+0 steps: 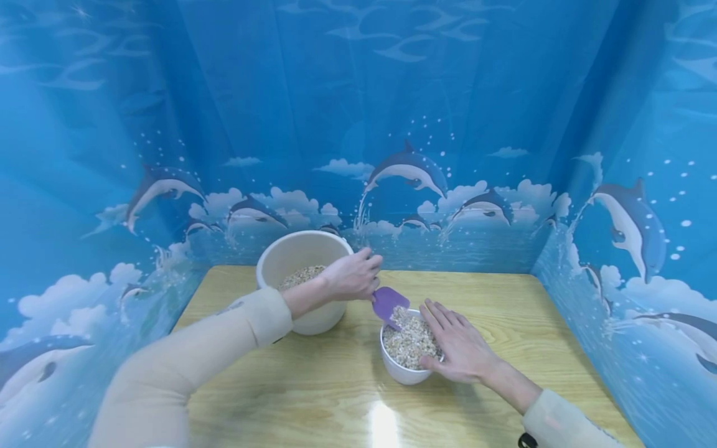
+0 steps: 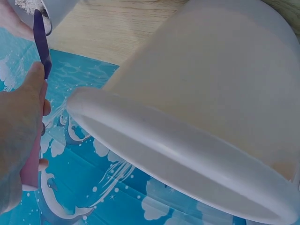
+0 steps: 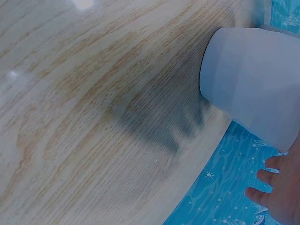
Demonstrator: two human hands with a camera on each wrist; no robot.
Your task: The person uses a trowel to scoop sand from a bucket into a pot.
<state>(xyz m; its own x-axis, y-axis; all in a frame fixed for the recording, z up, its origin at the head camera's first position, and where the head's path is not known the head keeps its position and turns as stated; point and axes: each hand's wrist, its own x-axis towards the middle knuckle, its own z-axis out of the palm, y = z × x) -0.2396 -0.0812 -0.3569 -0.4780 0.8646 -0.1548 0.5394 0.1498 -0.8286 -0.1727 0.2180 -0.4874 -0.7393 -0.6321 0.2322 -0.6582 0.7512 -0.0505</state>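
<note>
Left hand (image 1: pixel 353 275) fingers pinching purple scoop (image 1: pixel 389 303), right hand (image 1: pixel 460 345) fingers spread on small bowl (image 1: pixel 404 371)

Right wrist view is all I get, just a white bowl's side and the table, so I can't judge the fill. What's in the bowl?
Observer: The small bowl is heaped with grain.
Operator: Where's the right hand?
Observer: The right hand lies flat, fingers straight, over the bowl's rim.
Operator: And the left?
Observer: The left hand grips a purple scoop, tipped at the bowl, beside a large tub.
</note>
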